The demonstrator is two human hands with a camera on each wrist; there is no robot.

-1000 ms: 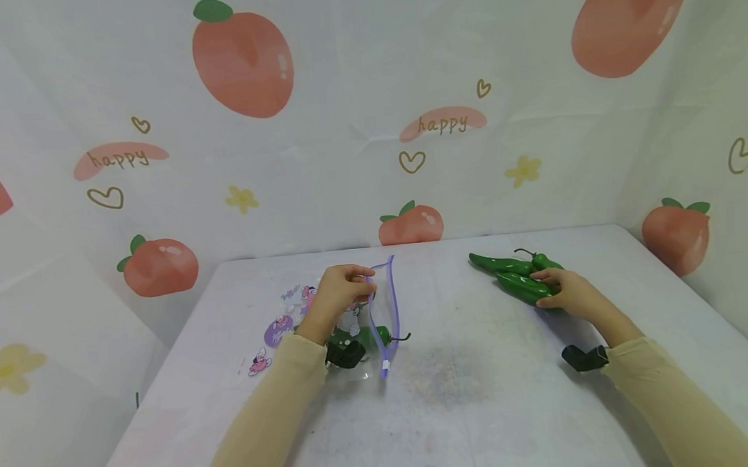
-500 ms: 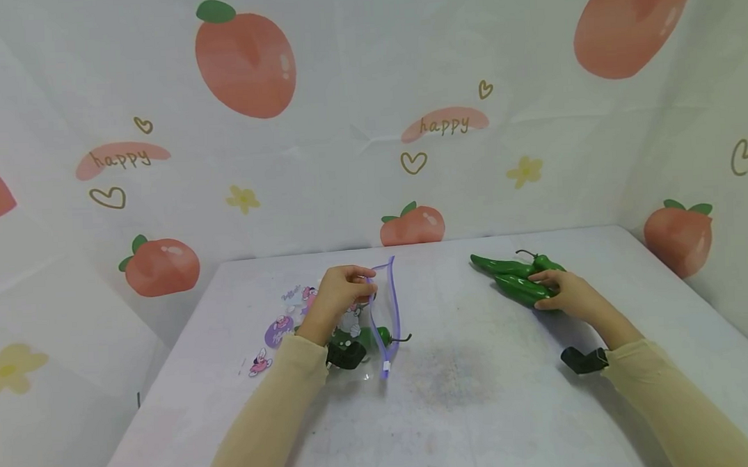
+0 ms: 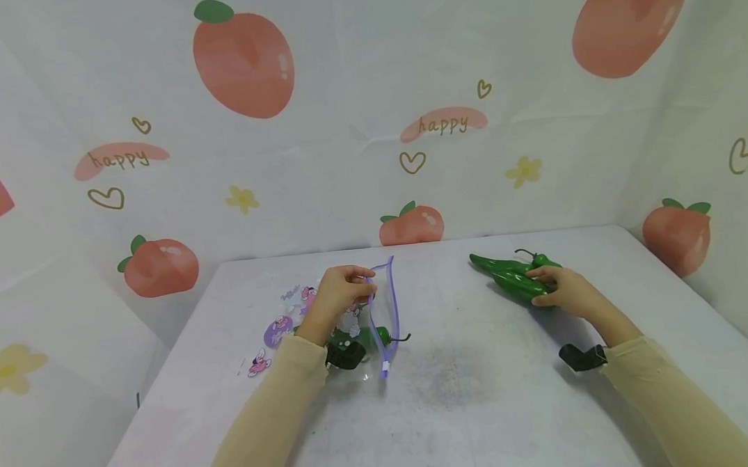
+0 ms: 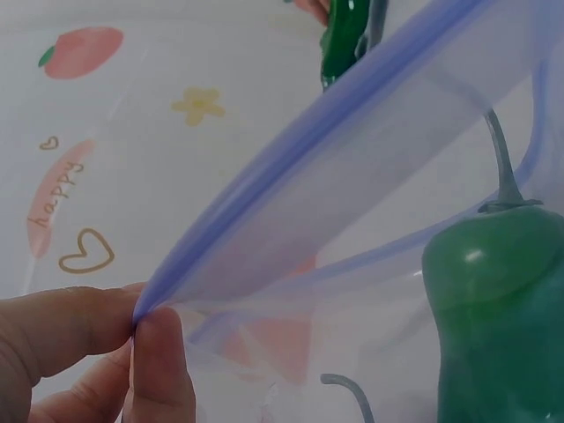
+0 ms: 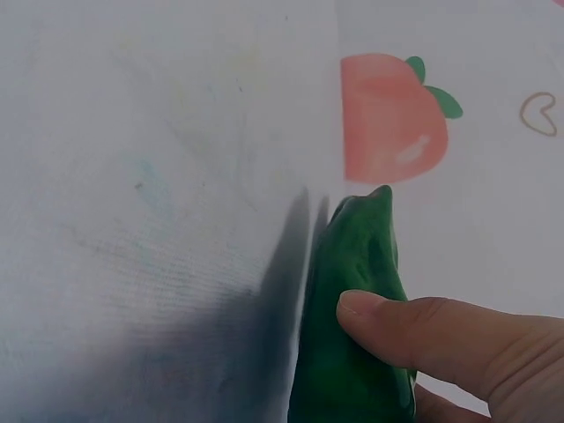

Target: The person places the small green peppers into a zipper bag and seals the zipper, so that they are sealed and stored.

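Observation:
My left hand [image 3: 339, 298] pinches the rim of a clear zip bag [image 3: 395, 302] between thumb and fingers, and the bag's mouth gapes to the right. Purple strips edge that mouth, with a white slider [image 3: 385, 366] at the near end. Inside the bag lies a green pepper [image 4: 498, 317], its stem poking out through the mouth. A second curved stem [image 4: 352, 392] shows low in the left wrist view. On the right, my right hand [image 3: 567, 291] grips a long green pepper [image 5: 352, 361], thumb pressed on its side. Another long pepper [image 3: 497, 263] lies right behind it.
One more green pepper [image 3: 541, 259] with a curved stem lies behind the right fingers. The white table [image 3: 482, 424] ends at the back against a fruit-print cloth [image 3: 339, 158]. Cartoon prints [image 3: 279, 332] on the bag show left of the left hand.
My right hand and the long pepper in its grip have shifted slightly to the left. The left hand and the bag have stayed in place.

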